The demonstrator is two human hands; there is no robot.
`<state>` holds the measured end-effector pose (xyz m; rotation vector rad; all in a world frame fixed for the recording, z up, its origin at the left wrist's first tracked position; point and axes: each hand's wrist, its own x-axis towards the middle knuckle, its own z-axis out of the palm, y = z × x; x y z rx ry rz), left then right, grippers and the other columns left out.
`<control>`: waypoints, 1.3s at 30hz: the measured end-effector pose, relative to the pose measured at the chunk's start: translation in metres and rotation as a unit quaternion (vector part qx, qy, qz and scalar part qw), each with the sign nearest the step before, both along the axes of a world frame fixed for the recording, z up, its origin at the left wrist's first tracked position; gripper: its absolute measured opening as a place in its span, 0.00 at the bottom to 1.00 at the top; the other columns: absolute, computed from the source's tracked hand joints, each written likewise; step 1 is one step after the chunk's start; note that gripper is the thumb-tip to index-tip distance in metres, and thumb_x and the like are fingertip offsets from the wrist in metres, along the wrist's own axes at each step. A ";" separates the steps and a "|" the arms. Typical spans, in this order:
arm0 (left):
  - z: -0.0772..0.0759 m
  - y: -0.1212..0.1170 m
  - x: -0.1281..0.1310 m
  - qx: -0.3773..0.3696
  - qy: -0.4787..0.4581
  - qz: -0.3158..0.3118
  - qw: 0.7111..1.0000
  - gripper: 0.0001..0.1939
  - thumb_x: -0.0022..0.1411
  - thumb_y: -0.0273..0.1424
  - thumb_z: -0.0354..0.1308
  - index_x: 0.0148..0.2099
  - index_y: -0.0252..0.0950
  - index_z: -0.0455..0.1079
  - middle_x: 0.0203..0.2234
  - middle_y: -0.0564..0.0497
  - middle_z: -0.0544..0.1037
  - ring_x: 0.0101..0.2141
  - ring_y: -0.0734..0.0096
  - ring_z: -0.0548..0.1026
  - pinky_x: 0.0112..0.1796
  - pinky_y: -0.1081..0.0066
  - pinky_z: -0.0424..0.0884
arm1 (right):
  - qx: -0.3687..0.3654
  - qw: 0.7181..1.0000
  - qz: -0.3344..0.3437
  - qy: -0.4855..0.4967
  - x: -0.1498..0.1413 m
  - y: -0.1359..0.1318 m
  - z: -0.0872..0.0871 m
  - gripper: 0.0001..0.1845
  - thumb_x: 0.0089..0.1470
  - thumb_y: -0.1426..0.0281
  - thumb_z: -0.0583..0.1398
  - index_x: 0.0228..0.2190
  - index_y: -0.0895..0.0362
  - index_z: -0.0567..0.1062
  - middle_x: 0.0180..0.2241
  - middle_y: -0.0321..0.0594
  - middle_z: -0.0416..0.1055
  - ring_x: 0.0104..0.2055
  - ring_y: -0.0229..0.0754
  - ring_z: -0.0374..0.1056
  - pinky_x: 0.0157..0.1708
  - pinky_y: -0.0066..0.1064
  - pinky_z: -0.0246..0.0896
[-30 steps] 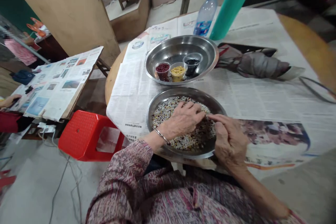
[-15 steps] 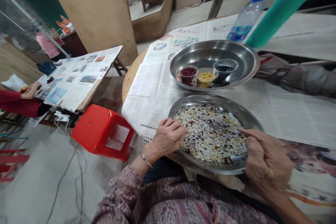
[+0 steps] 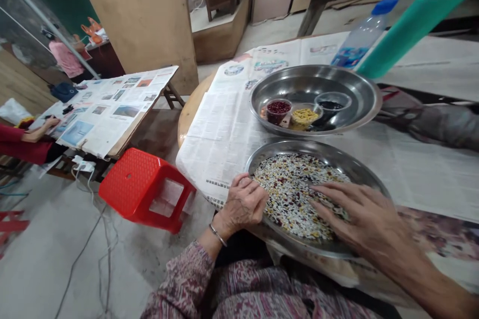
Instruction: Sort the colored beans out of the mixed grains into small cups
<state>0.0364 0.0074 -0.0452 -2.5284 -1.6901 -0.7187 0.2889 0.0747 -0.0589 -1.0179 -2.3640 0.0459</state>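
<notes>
A steel plate (image 3: 339,160) of mixed white, yellow and dark red grains (image 3: 290,184) sits at the near edge of the newspaper-covered table. My left hand (image 3: 244,203) is curled over the plate's left rim, gripping it. Over the grains on the right, my right hand (image 3: 364,213) lies with fingers stretched out and spread, holding nothing. Behind it, a second steel plate (image 3: 355,84) carries three small cups: red beans (image 3: 279,108), yellow grains (image 3: 304,116) and black grains (image 3: 331,105).
A clear water bottle (image 3: 359,37) and a green bottle (image 3: 407,22) stand at the back. A folded grey umbrella (image 3: 437,122) lies to the right. A red plastic stool (image 3: 144,189) is on the floor at left. Other people sit at a newspaper-covered table (image 3: 108,109) beyond.
Both hands left the middle of the grains. The left hand moved back to grip the plate's left rim; the right hand opened and spread flat over the grains. The camera turned slightly left.
</notes>
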 end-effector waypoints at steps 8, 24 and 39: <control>0.007 -0.003 0.001 -0.007 -0.009 0.008 1.000 0.12 0.70 0.29 0.49 0.32 0.38 0.67 0.28 0.51 0.74 0.37 0.67 0.73 0.60 0.59 0.65 | 0.022 0.991 0.129 -0.032 -0.030 0.009 -0.012 0.16 0.63 0.61 0.56 0.45 0.50 0.80 0.51 0.48 0.75 0.54 0.54 0.68 0.50 0.52 0.66; 0.024 -0.001 0.012 0.019 -0.004 -0.030 0.999 0.09 0.71 0.33 0.55 0.37 0.40 0.75 0.26 0.55 0.77 0.35 0.70 0.75 0.63 0.56 0.60 | -0.005 0.991 0.068 0.116 -0.006 -0.006 0.014 0.09 0.64 0.63 0.57 0.38 0.51 0.77 0.33 0.35 0.79 0.35 0.42 0.73 0.52 0.42 0.62; 0.075 0.156 -0.051 -0.124 -0.565 0.277 0.767 0.09 0.59 0.35 0.66 0.33 0.33 0.76 0.23 0.57 0.73 0.24 0.79 0.68 0.28 0.77 0.66 | 0.061 0.976 -0.097 0.187 0.008 -0.021 0.003 0.04 0.59 0.65 0.60 0.38 0.46 0.75 0.38 0.43 0.76 0.39 0.55 0.73 0.48 0.54 0.66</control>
